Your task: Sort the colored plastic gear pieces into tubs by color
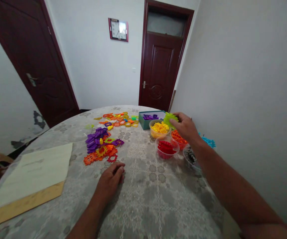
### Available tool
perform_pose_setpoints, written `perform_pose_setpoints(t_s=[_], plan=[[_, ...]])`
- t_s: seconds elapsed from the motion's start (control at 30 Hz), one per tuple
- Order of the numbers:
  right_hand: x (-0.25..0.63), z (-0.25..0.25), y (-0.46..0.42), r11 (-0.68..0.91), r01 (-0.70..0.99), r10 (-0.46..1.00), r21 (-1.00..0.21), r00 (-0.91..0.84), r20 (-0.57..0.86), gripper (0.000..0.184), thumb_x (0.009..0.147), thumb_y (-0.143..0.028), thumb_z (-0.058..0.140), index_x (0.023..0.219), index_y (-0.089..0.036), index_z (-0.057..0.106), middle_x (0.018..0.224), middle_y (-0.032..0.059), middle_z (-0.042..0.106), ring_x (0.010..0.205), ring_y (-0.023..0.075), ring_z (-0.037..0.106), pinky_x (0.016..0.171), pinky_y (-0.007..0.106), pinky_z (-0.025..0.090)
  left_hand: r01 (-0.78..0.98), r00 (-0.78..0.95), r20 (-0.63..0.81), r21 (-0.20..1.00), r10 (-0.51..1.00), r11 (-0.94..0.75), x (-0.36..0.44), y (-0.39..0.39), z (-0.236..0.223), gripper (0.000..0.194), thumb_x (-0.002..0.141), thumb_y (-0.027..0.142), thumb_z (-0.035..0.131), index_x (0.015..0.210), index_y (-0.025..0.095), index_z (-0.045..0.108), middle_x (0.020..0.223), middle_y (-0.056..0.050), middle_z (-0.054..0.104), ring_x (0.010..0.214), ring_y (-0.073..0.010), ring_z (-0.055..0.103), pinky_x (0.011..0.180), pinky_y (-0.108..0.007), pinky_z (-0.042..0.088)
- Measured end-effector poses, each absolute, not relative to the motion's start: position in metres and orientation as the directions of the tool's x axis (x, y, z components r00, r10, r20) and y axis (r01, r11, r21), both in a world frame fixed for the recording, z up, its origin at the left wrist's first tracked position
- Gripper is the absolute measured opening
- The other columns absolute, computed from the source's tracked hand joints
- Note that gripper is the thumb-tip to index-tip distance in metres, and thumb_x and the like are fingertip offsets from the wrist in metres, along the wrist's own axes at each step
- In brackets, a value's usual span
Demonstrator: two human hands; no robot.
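Observation:
My right hand [184, 126] reaches over the bowls, its fingers pinching a lime-green toothed plastic gear [170, 119]. Just below that gear is a clear bowl of yellow pieces [159, 127]. Bowls of red pieces [166, 147] and orange pieces [178, 136] stand close under the right wrist. My left hand [111, 177] rests on the table with its fingers curled in, and nothing shows in them. Nearest to it lie a red ring-shaped gear [112, 158] and a pile of orange gears [101, 153].
Purple pieces [96, 140] are heaped left of centre, with mixed gears [121, 120] scattered farther back. A green box [144, 123] holds purple parts. My right forearm partly covers a bowl of dark pieces [190, 156] and blue pieces [209, 142]. Left lies a pale sheet [39, 169] on a board [34, 201].

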State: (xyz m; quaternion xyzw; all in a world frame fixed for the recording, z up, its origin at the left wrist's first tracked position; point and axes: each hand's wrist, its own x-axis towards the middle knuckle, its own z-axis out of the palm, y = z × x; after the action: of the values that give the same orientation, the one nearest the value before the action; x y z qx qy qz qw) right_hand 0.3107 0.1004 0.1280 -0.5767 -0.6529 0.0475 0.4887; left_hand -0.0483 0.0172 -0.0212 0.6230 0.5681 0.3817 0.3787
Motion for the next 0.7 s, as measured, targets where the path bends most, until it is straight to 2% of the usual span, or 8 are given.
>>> perform_pose_setpoints(t_s=[0.07,0.13,0.23,0.33,0.5,0.7], plan=[[0.352,0.135,0.14,0.172,0.824,0.836,-0.54,0.168,0.523,0.042,0.09,-0.037,0.064,0.124,-0.014,0.073,0.108,0.0096,0.078,0.086,0.0195,0.068,0.077,0.029,0.052,0.445,0.073,0.04,0.893,0.996,-0.069,-0.049,0.018,-0.023,0.039,0.095,0.053,0.051,0.11,0.021,0.068,0.07,0.001,0.067,0.068,-0.0209,0.065,0.072,-0.034,0.048],[0.386,0.132,0.175,-0.065,0.907,0.909,-0.416,0.225,0.35,0.041,0.091,-0.033,0.062,0.125,-0.014,0.074,0.107,0.0094,0.079,0.085,0.0183,0.069,0.075,0.026,0.051,0.454,0.075,0.03,0.889,0.997,-0.061,-0.05,0.018,-0.024,0.039,0.096,0.053,0.05,0.11,0.021,0.068,0.07,0.001,0.066,0.068,-0.0211,0.065,0.072,-0.034,0.048],[0.419,0.116,0.208,-0.205,0.918,0.923,-0.338,0.297,0.247,0.038,0.086,-0.026,0.065,0.118,-0.01,0.078,0.099,0.0123,0.08,0.085,0.021,0.072,0.074,0.026,0.052,0.452,0.076,0.009,0.891,0.997,-0.043,-0.05,0.018,-0.023,0.04,0.096,0.054,0.05,0.11,0.022,0.068,0.071,0.001,0.067,0.069,-0.0214,0.065,0.071,-0.033,0.048],[0.436,0.094,0.227,-0.263,0.914,0.924,-0.309,0.33,0.191,0.037,0.082,-0.023,0.068,0.114,-0.01,0.08,0.093,0.0128,0.08,0.085,0.0227,0.073,0.073,0.026,0.052,0.453,0.07,-0.009,0.891,0.997,-0.024,-0.05,0.017,-0.021,0.041,0.095,0.056,0.051,0.11,0.022,0.068,0.072,0.001,0.067,0.069,-0.0217,0.065,0.071,-0.033,0.048],[0.451,0.07,0.252,-0.304,0.911,0.925,-0.279,0.352,0.142,0.034,0.079,-0.022,0.07,0.109,-0.01,0.082,0.1,0.0155,0.08,0.089,0.0247,0.074,0.075,0.027,0.053,0.467,0.056,-0.041,0.884,0.998,0.01,-0.051,0.016,-0.021,0.043,0.094,0.057,0.051,0.112,0.022,0.068,0.071,0.001,0.067,0.069,-0.0218,0.066,0.07,-0.033,0.048],[0.46,0.063,0.272,-0.351,0.884,0.893,-0.31,0.415,0.173,0.045,0.085,-0.025,0.067,0.124,-0.007,0.076,0.097,0.017,0.079,0.088,0.0245,0.075,0.073,0.026,0.053,0.473,0.063,-0.05,0.881,0.997,0.014,-0.05,0.016,-0.021,0.042,0.095,0.058,0.052,0.112,0.023,0.069,0.07,0.001,0.068,0.069,-0.0218,0.066,0.069,-0.032,0.048]])
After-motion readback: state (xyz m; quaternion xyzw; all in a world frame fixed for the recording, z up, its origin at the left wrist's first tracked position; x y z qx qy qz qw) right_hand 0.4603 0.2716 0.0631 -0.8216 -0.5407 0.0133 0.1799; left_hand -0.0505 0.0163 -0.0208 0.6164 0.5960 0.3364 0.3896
